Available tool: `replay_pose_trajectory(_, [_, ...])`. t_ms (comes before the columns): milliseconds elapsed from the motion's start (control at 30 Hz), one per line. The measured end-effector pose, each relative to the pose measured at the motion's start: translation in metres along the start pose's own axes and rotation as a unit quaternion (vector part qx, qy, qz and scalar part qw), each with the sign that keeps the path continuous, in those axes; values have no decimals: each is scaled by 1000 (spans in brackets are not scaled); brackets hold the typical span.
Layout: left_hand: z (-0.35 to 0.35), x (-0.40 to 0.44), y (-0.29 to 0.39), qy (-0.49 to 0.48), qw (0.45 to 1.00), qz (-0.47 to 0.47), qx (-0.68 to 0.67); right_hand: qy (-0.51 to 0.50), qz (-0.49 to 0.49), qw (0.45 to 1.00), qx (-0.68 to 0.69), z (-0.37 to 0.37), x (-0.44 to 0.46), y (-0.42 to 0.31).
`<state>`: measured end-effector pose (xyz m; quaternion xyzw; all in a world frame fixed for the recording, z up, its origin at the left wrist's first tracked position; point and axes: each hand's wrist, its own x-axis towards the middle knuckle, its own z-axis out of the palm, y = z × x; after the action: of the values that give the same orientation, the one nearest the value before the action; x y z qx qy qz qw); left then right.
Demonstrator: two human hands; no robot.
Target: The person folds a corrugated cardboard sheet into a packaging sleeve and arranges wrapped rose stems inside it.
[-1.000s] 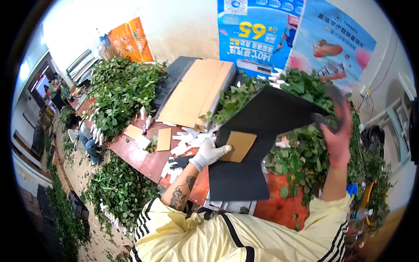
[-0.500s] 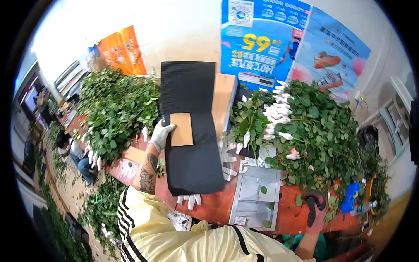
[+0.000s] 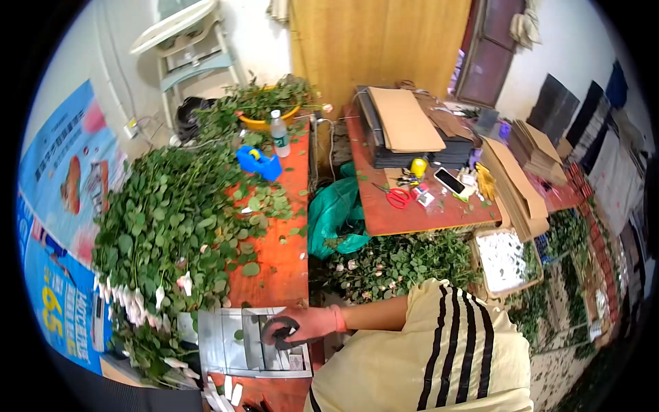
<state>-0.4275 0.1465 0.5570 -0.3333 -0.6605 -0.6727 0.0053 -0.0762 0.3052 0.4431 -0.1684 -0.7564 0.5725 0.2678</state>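
My right hand, in a pink glove with dark fingers, is over the right part of a shallow grey metal tray. Its fingers are curled inward; what they hold, if anything, is hidden. A small printed label and a few leaves lie in the tray. Left of it are leafy rose stems, their white-wrapped flower heads toward the wall. At the bottom left edge shows part of a black corrugated sheet. My left hand is out of view.
A blue tape dispenser and a water bottle stand farther along the red table. Across a gap with a green bag, a second table bears stacked cardboard, red scissors and a phone. A white-lined basket stands below.
The view has swung right, bringing the second table into sight. My left hand, previously at the black sheet with a cardboard piece, has left view. My right hand has moved over the metal tray.
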Motion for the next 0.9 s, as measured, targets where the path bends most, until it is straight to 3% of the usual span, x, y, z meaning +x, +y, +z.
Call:
replay_pose_trajectory(100, [25, 4, 4, -71, 995, 6, -64, -6, 12, 1000, 28, 8, -21, 17])
replay_pose_trajectory(200, [63, 5, 15, -147, 980, 10, -135, 54, 7, 999, -5, 9, -39, 12])
replay_pose_trajectory(233, [77, 5, 19, -172, 972, 10, -160, 99, -53, 994, -15, 5, -43, 4])
replay_pose_trajectory(333, [118, 2, 34, -252, 938, 1, -238, 179, 16, 979, -97, -8, -60, 51])
replay_pose_trajectory(367, [134, -1, 41, -280, 922, -8, -266, 176, -37, 982, 57, -23, -59, 75])
replay_pose_trajectory(433, [180, -14, 51, -349, 877, -40, -328, 162, -97, 960, 206, -52, -72, 81])
replay_pose_trajectory(467, [207, -21, 55, -386, 848, -64, -357, 162, -98, 966, 178, -71, -93, 68])
replay_pose_trajectory(500, [247, -54, 79, -339, 878, -29, -338, 163, -99, 970, 152, -90, -122, 51])
replay_pose_trajectory(567, [315, -70, 69, -398, 860, 50, -314, 206, -99, 961, 159, -119, -178, 31])
replay_pose_trajectory(600, [346, -87, 87, -418, 855, 193, -239, 245, -101, 945, 193, -131, -205, 25])
replay_pose_trajectory(667, [408, -121, 123, -362, 794, 474, -116, 320, -101, 897, 287, -149, -249, 34])
replay_pose_trajectory(733, [478, -172, 175, -524, 771, 142, -332, 521, 28, 838, 162, -180, -283, 67])
replay_pose_trajectory(767, [512, -197, 201, -524, 736, -32, -428, 615, -68, 762, 190, -196, -289, 88])
replay_pose_trajectory(800, [553, -215, 220, -530, 714, -126, -440, 630, -94, 725, 260, -209, -294, 53])
replay_pose_trajectory(833, [598, -226, 226, -574, 716, -70, -391, 639, -120, 686, 327, -229, -299, 16])
replay_pose_trajectory(867, [642, -238, 233, -611, 713, -9, -343, 638, -123, 688, 323, -251, -306, 14])
replay_pose_trajectory(900, [676, -262, 250, -598, 744, -51, -292, 672, -53, 738, -31, -275, -316, 23])
